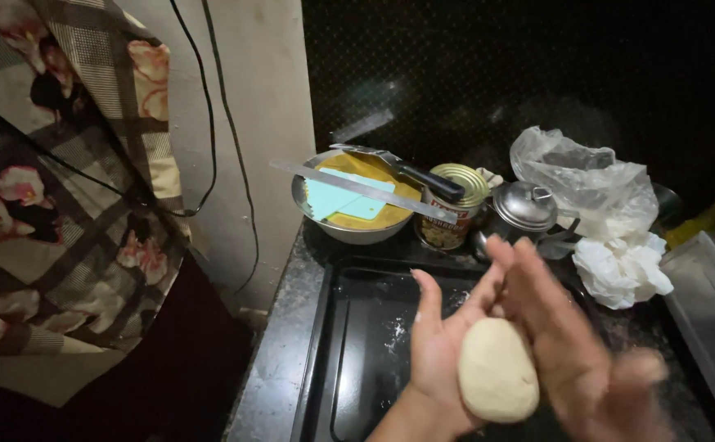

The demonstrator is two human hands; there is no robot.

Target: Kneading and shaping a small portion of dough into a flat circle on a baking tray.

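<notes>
A smooth pale lump of dough [496,370] rests in the palm of my left hand [438,350], which is cupped under it above a black baking tray [357,360]. My right hand [570,352] is blurred and pressed against the dough's right side, fingers stretched upward. Both hands enclose the dough between them. A little flour dusts the tray below.
Behind the tray stand a metal bowl [325,225] holding a teal scraper [345,200] and two long knives [366,188], a yellow-lidded tin can [454,209], a steel lidded pot [525,209], a plastic bag [595,184] and crumpled white paper [619,270]. A floral curtain [55,205] hangs left; a metal tray [713,311] lies right.
</notes>
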